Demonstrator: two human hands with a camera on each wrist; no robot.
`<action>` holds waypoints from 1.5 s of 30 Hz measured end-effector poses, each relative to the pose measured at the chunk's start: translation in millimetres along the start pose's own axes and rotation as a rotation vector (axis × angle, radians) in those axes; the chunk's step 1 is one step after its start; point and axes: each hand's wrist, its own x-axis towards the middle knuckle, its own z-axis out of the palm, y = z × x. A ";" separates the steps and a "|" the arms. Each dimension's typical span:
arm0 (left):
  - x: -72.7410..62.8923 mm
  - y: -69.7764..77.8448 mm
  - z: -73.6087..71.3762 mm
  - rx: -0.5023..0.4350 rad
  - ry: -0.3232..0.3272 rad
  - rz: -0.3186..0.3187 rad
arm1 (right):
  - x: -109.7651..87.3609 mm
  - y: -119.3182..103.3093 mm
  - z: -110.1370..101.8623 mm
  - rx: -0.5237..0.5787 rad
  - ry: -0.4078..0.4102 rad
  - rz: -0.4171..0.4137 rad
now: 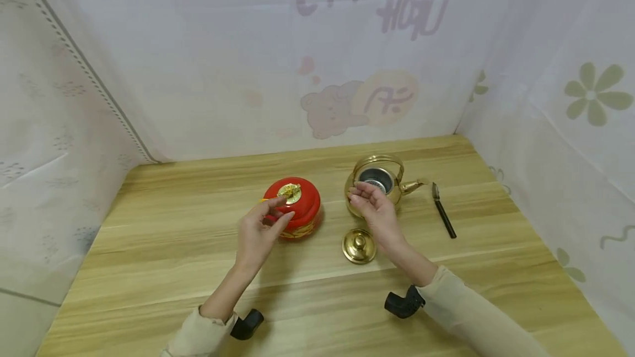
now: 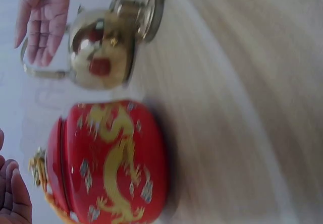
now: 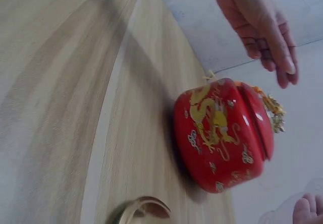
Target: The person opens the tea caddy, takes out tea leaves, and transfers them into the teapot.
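Note:
A red lidded jar [image 1: 307, 211] with gold dragons [image 2: 119, 166] on its side stands on the wooden table, a gold ornament [image 1: 290, 194] and yellow-orange cord on its lid. Over the jar's near left side hovers my left hand [image 1: 258, 233], thumb and fingers apart, loosely bent and holding nothing. My right hand [image 1: 379, 216] is in front of a gold teapot [image 1: 396, 195], partly covering it; its relaxed fingers hold nothing. The teapot is uncovered, with a dark metal inside showing under its arched handle [image 1: 378, 158]. Its gold lid [image 1: 359, 246] lies on the table nearer me.
To the right of the spout lies a slim tool with a black handle [image 1: 445, 219] and a small metal head. Patterned cloth walls [image 1: 223, 70] enclose the table [image 1: 173, 236] at the back and both sides. Black mounts [image 1: 404, 303] sit at both wrists.

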 end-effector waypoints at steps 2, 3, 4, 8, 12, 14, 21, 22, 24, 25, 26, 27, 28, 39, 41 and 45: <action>4.6 -3.4 -2.7 0.014 0.027 0.019 | 4.3 4.1 6.3 -0.048 -0.050 0.007; 6.8 -5.1 -3.5 0.026 0.039 0.025 | 6.5 6.3 8.9 -0.067 -0.071 0.012; 8.8 -6.7 -4.2 0.040 0.047 0.029 | 8.6 8.6 10.9 -0.086 -0.092 0.016; 15.0 -10.5 -5.0 0.066 0.053 0.010 | 15.9 16.9 17.1 -0.134 -0.158 0.032; 21.1 -14.1 -5.3 0.098 0.032 -0.025 | 23.5 24.3 22.0 -0.176 -0.218 0.054; 24.1 -16.1 -5.3 0.112 0.013 -0.050 | 27.0 27.2 25.0 -0.197 -0.247 0.075; 31.3 -21.9 -2.3 0.127 -0.055 -0.084 | 35.1 33.7 36.7 -0.232 -0.339 0.134; 31.9 -22.7 -1.7 0.131 -0.057 -0.082 | 36.0 34.4 38.0 -0.233 -0.345 0.141; 32.7 -24.2 -0.5 0.139 -0.061 -0.076 | 37.8 35.9 40.3 -0.234 -0.358 0.149; 33.0 -25.0 0.1 0.138 -0.063 -0.076 | 38.6 36.9 41.2 -0.236 -0.363 0.150; 33.3 -25.4 0.6 0.136 -0.067 -0.078 | 39.4 37.8 41.9 -0.239 -0.367 0.150; 33.6 -26.3 1.2 0.137 -0.071 -0.080 | 40.1 38.6 42.6 -0.244 -0.371 0.149; 33.9 -27.1 1.7 0.139 -0.074 -0.081 | 41.0 40.0 43.0 -0.246 -0.374 0.151; 36.8 -23.1 4.6 0.181 -0.093 -0.106 | 43.6 46.8 42.9 -0.250 -0.389 0.128; 37.3 -22.7 5.0 0.190 -0.095 -0.107 | 43.1 46.6 42.8 -0.250 -0.390 0.125; 37.3 -23.2 6.4 0.204 -0.090 -0.099 | 42.3 46.9 43.0 -0.245 -0.395 0.122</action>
